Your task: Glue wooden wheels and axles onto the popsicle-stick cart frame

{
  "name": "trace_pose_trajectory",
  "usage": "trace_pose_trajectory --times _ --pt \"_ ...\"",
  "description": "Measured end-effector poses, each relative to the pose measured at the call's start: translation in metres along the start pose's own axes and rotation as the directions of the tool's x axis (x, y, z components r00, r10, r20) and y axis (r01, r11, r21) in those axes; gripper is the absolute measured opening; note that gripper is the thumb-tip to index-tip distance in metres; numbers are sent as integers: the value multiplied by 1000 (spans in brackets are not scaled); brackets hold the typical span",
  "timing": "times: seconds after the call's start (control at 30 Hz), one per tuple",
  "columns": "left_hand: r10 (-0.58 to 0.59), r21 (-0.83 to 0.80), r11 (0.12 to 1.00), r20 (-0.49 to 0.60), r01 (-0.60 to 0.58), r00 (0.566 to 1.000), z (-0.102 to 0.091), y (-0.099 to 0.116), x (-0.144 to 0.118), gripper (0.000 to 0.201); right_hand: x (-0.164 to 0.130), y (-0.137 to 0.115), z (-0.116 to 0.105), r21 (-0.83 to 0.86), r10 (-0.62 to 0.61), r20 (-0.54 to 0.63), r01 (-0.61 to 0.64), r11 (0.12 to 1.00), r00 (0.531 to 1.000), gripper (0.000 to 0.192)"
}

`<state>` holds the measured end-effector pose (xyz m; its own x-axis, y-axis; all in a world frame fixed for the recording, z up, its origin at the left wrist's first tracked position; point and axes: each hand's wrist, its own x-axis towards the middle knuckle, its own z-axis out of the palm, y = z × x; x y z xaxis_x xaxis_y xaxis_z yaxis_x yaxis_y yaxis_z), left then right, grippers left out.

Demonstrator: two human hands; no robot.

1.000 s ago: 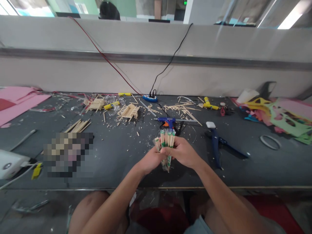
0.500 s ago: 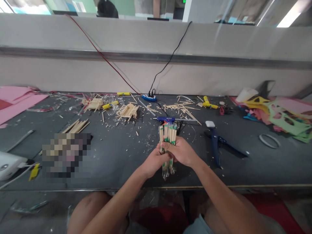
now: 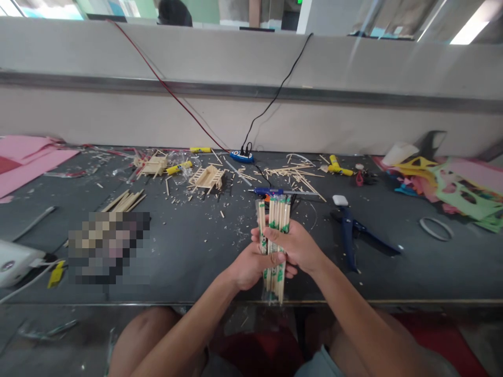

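Observation:
Both hands grip a bundle of wrapped disposable chopsticks (image 3: 279, 213), pale wood in clear sleeves with green print. The bundle stands nearly upright above the table's front part. My left hand (image 3: 251, 264) closes around its lower left side, thumb across the front. My right hand (image 3: 298, 243) wraps the right side a little higher, its thumb also across the front. One pair on the left leans slightly apart from the others. Just beyond the bundle's top lies a blue glue gun (image 3: 267, 191) on the table.
Blue cutters (image 3: 348, 235) and a white case (image 3: 340, 200) lie to the right. Small stick models (image 3: 208, 178), yellow tubes (image 3: 178, 168) and cut sticks (image 3: 294, 175) litter the back. A blue power strip (image 3: 241, 156) sits by the wall. Coloured sheets (image 3: 463, 186) lie far right.
The chopstick bundle has turned more face-on and spread wider, and its lower end has come nearer to me. More fingers of both hands now show around it.

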<state>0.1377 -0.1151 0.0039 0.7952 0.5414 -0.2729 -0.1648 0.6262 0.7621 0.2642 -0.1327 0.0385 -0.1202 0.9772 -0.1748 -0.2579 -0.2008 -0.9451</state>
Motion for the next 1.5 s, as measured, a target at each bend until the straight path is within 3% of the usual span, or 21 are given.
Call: trace_pose_trajectory --times 0.2,0.57,0.8,1.0,1.07,1.17,1.37,1.5 --pt "5 -28 1000 91 -2 996 1 -1 -3 29 -1 2 -3 -123 -16 -58 9 992 998 33" --pt "40 -65 997 51 -37 998 8 -9 -10 33 -11 -1 2 -257 -30 -70 11 966 997 32" --pt "18 -33 999 70 -16 997 10 -10 -9 40 -14 0 3 -197 -19 -55 8 980 998 34" --pt "86 95 992 -85 -78 993 10 -14 -4 43 -7 8 2 -84 -36 -116 26 996 993 32" --pt "204 183 968 -175 -172 963 10 -14 -2 39 -4 9 2 -116 -68 -149 51 992 987 32" --pt "388 337 895 -262 -293 884 8 -14 -1 41 -1 8 3 -186 -200 -187 165 968 962 31" --pt "607 626 707 -297 -330 737 -2 -10 -5 40 -1 7 5 -297 -368 -150 314 902 917 28" --pt "615 704 645 -247 -297 749 -8 -7 -3 34 -1 9 7 -354 -381 -86 330 875 920 26"
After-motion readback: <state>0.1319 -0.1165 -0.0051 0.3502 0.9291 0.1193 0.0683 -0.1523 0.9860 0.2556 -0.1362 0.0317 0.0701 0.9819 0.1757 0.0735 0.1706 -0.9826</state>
